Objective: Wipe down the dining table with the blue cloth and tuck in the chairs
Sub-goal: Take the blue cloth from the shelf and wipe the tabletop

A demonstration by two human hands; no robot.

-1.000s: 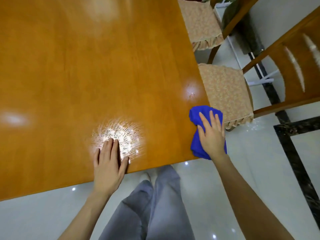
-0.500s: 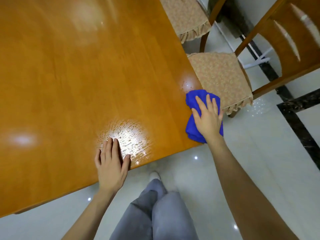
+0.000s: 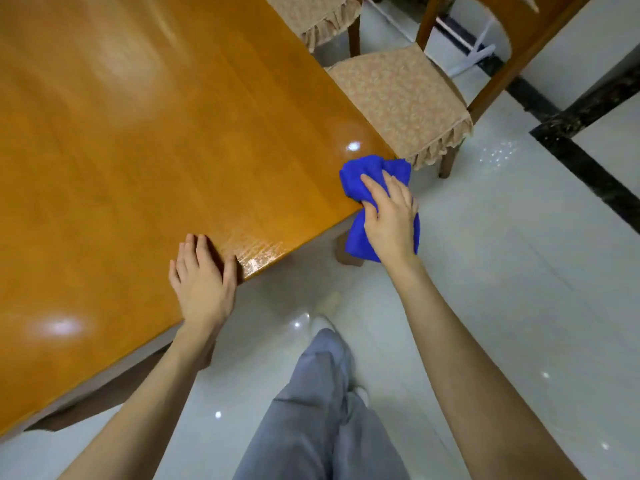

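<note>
Your right hand (image 3: 391, 220) grips the cloth (image 3: 358, 181) at the table (image 3: 156, 150) corner; your left hand (image 3: 201, 282) rests flat on the edge.

Glossy white floor tiles (image 3: 502, 271), black marble border strip (image 3: 588, 168)

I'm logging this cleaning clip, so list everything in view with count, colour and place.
table: one, orange-brown wood, upper left.
cloth: one, blue, bunched on the table's corner, hanging past it.
chairs: two, brown wood, beige frilled cushions, along the table's side beyond the cloth.
floor: one, glossy white tile, black strip at right.
trousers: one pair, grey, bottom centre.
left hand: one, flat on the table's near edge.
right hand: one, gripping the cloth at the corner.
</note>
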